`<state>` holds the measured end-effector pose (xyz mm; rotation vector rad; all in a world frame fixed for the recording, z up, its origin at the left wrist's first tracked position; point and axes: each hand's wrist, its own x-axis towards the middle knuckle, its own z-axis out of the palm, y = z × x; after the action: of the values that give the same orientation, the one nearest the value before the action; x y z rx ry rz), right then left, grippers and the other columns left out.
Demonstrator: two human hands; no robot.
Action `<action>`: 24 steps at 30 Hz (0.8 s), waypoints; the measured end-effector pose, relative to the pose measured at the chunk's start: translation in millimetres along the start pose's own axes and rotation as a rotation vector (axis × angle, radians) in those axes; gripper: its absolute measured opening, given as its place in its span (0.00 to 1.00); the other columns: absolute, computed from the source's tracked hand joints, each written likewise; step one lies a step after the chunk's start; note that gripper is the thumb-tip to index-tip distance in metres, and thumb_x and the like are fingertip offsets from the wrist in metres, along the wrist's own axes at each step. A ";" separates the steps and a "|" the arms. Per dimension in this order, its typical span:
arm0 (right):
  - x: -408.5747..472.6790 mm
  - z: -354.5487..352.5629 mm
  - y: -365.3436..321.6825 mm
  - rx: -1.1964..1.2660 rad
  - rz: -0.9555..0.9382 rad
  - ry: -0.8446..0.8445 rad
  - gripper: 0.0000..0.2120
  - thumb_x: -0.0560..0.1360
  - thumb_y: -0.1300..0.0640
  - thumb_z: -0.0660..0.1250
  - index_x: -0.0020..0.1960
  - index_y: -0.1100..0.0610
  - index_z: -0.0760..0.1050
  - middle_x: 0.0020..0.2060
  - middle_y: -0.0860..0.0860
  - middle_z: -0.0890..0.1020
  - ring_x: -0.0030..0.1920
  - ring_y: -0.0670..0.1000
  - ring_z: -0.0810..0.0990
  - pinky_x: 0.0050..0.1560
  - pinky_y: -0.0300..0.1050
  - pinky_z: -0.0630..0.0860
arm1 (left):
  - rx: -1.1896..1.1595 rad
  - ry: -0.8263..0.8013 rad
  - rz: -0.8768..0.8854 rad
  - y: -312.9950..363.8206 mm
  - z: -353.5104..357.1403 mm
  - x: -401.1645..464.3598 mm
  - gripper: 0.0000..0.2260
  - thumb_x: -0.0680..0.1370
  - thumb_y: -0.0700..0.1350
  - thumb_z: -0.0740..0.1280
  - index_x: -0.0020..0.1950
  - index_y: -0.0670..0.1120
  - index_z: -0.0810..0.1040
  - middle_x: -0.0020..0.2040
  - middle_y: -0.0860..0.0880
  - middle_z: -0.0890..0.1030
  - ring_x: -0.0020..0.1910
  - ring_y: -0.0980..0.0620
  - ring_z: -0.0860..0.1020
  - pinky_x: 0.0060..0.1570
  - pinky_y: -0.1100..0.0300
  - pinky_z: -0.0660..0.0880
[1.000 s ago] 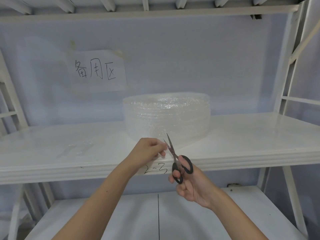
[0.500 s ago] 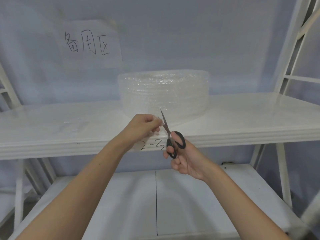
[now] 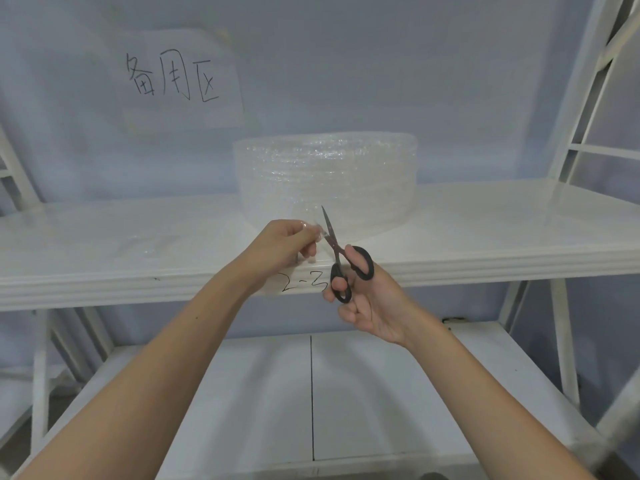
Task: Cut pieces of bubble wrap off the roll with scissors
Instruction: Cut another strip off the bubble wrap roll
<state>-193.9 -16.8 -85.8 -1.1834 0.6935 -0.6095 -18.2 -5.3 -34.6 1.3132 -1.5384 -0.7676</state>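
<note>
A: Eyes on the shelf (image 3: pixel 485 237): the bubble wrap roll (image 3: pixel 325 178) lies flat on the white board, dead centre, just back from the front edge.

B: And both hands are in front of it. The left hand (image 3: pixel 284 247) is at about nine o'clock from the blades, thumb and fingertips pressed together, pinching the loose edge of the wrap (image 3: pixel 317 233) that hangs off the roll's front.

A: The right hand (image 3: pixel 367 299) is lower, at five o'clock from the left one. It's got the scissors (image 3: pixel 341 261), black handles, thumb through one loop and fingers through the other, the remaining fingers curled under.

B: Blades look nearly together to me, tips aimed up at twelve o'clock, leaning slightly left, right against that pinched flap.

A: Whether the blades are actually through the plastic, I can't tell; the film is too clear against the roll behind it.

B: Fair. On the shelf's front edge, between the two hands, there's a handwritten mark (image 3: pixel 304 280) reading 2-3.

A: And up at eleven o'clock on the wall, a paper sign (image 3: pixel 176 81) with three handwritten characters. A lower shelf (image 3: pixel 381 393) sits beneath the forearms.
</note>
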 end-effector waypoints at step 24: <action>-4.1 -3.1 1.3 -0.014 -0.082 0.001 0.22 0.66 0.34 0.64 0.36 0.53 0.66 0.31 0.48 0.73 0.19 0.45 0.68 0.19 0.36 0.61 | 0.041 -0.001 0.019 -1.4 1.1 0.6 0.15 0.82 0.44 0.64 0.35 0.45 0.75 0.32 0.50 0.75 0.24 0.64 0.72 0.29 0.75 0.67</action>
<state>-198.8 -15.2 -87.1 -1.2294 0.6537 -0.6750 -18.7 -6.3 -36.1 1.3269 -1.5728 -0.7282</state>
